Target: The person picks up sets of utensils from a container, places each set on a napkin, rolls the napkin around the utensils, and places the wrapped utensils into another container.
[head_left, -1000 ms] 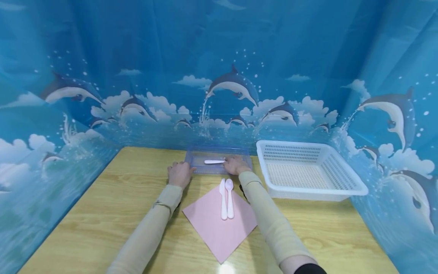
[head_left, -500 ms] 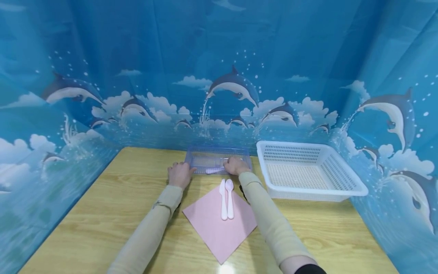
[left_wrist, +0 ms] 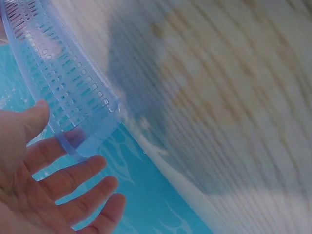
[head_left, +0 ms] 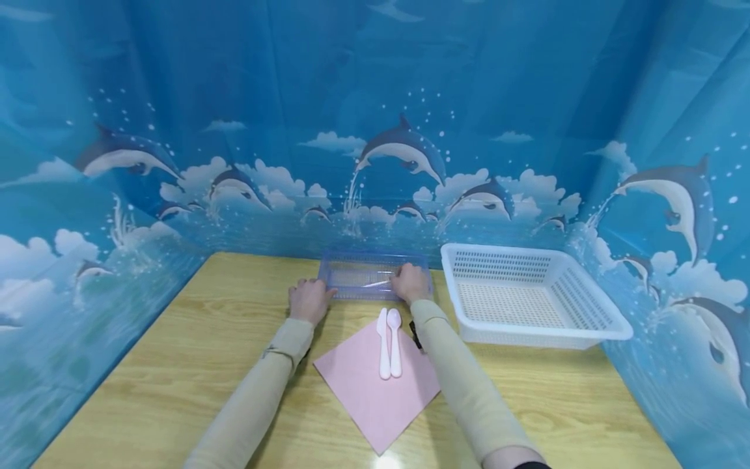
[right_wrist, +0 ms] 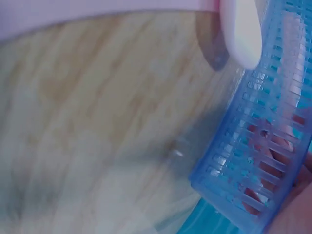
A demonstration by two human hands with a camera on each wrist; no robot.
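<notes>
In the head view, a translucent blue slotted basket [head_left: 351, 294] stands at the table's back edge. My left hand [head_left: 308, 301] holds its left front corner. The left wrist view shows the thumb and index finger on either side of its wall [left_wrist: 90, 87], the other fingers spread. Inside the basket, my right hand [head_left: 410, 284] pinches the right end of a slim white utensil [head_left: 377, 284]; the hand hides that end, so its kind cannot be told. Its pale handle [right_wrist: 294, 53] shows through the slots in the right wrist view. A white knife [head_left: 383, 352] and spoon [head_left: 395, 348] lie side by side on a pink napkin [head_left: 357, 371].
A larger white perforated basket [head_left: 541, 333] stands to the right of the blue one. A dolphin-print curtain [head_left: 263, 130] hangs around the back and sides of the wooden table [head_left: 234, 312]. A small black object [head_left: 416, 334] shows beside the right sleeve.
The utensil's handle lay level in the basket, then dipped towards the front wall, and now slants thinly beside my right hand. That hand has moved slightly right. The left hand stays at the corner.
</notes>
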